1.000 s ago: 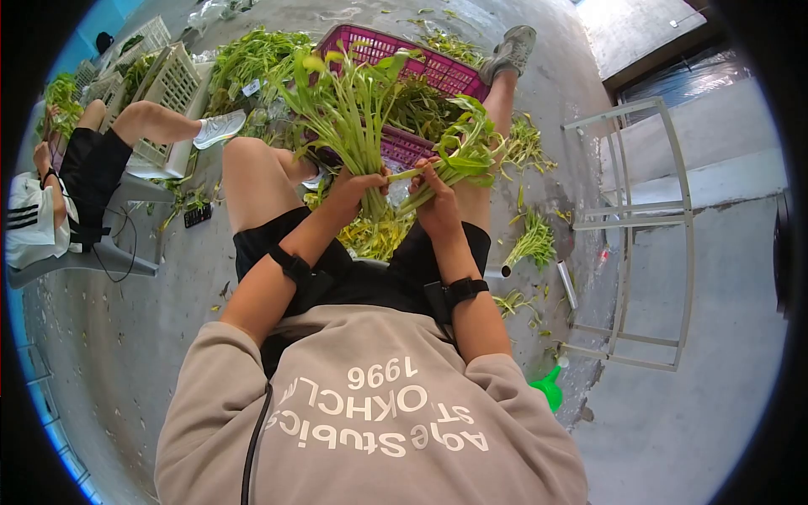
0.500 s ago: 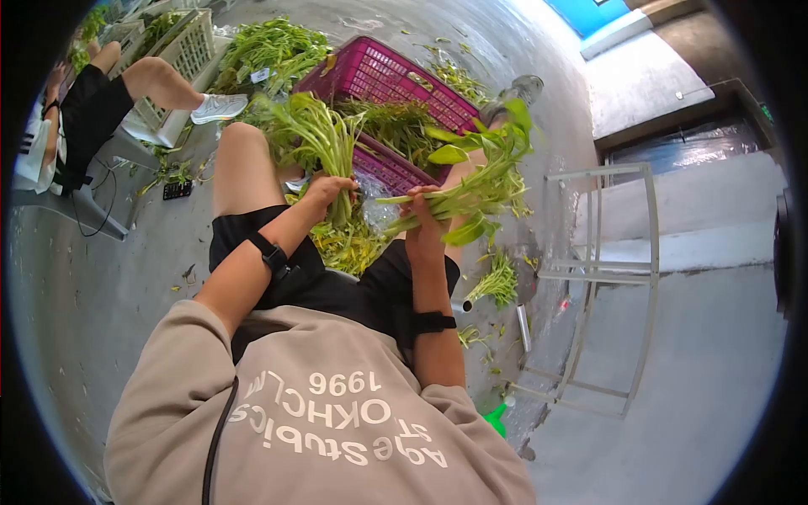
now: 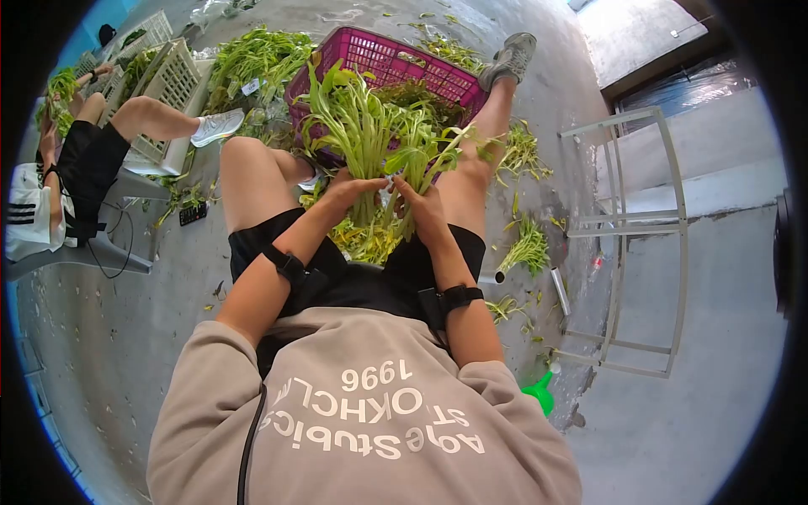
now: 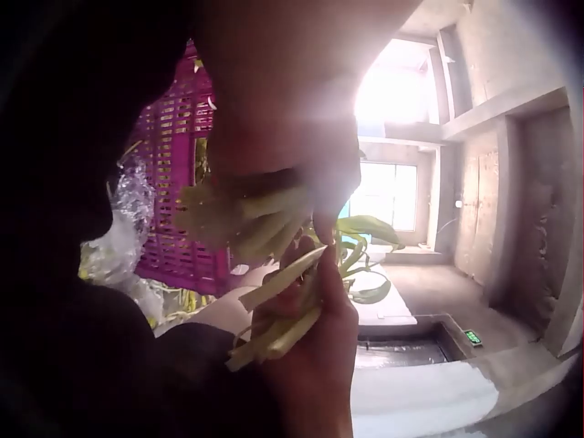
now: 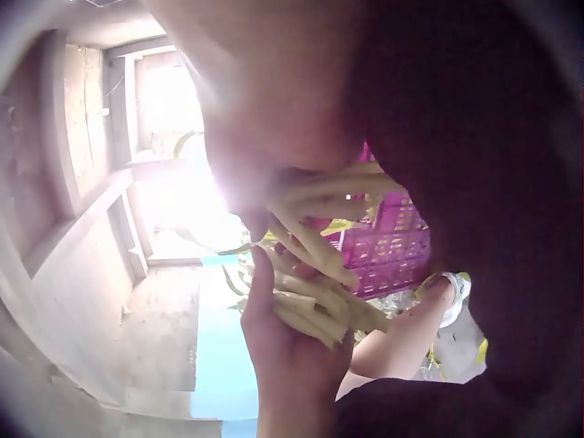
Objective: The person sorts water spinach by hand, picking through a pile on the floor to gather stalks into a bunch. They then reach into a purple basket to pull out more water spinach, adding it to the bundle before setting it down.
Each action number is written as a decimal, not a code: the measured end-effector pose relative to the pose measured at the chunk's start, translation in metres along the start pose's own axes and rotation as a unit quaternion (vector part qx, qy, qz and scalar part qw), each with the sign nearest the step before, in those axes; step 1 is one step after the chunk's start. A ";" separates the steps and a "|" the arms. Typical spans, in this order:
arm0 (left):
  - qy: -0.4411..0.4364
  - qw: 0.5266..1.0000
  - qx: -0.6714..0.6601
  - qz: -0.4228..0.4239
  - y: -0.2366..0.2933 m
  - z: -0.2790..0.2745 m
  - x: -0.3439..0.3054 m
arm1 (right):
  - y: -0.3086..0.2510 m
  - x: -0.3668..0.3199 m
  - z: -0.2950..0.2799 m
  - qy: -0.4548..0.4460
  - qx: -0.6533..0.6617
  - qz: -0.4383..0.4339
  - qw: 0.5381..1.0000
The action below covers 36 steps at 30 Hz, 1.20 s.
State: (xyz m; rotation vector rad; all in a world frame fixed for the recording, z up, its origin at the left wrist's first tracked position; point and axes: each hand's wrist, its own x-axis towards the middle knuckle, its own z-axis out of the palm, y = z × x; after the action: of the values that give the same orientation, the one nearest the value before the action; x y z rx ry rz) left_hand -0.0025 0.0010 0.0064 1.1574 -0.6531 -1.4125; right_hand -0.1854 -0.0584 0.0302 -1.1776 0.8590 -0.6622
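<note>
In the head view my left hand (image 3: 345, 194) grips a thick bunch of leafy green stems (image 3: 364, 139), leaves up and cut ends down. Close beside it, my right hand (image 3: 427, 212) holds a smaller bunch of the same greens (image 3: 418, 168), leaning right. The two thumbs come nearly together between the bunches. Pale stem ends (image 4: 283, 333) stick out of the right hand in the left wrist view. In the right wrist view, several stems (image 5: 310, 306) lie across the left hand's fingers (image 5: 260, 283).
A magenta crate (image 3: 337, 50) with greens stands ahead between my legs. Yellowed leaves (image 3: 370, 241) lie below my hands. A pile of greens (image 3: 261, 59) and white crates (image 3: 177, 84) are at the left, near another seated person (image 3: 38, 202). A metal frame (image 3: 640, 223) stands right.
My hands were close together, then parted as the right hand swung its bunch to the right. Now they are together again, both still holding greens. The head view has shifted too.
</note>
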 end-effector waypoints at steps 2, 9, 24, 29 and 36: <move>-0.059 0.997 0.011 0.039 -0.003 0.003 0.000 | 0.001 0.001 0.001 0.014 -0.042 0.017 0.999; -0.105 0.991 0.064 0.055 0.006 0.014 -0.008 | 0.001 0.000 0.002 0.011 -0.012 -0.027 1.000; 0.011 0.999 -0.030 0.032 0.001 0.004 0.000 | -0.003 0.000 0.002 0.015 0.128 0.018 0.991; 0.024 0.997 -0.058 0.039 0.005 -0.003 -0.003 | 0.005 0.005 -0.006 0.016 0.117 0.051 0.992; 0.205 0.953 -0.176 0.140 0.033 -0.003 -0.009 | 0.020 0.011 -0.011 0.044 0.078 0.086 0.992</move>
State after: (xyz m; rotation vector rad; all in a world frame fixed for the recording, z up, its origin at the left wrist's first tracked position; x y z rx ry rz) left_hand 0.0125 0.0034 0.0367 0.9847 -0.2425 -0.9592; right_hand -0.1886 -0.0673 0.0068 -0.9287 0.9543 -0.6303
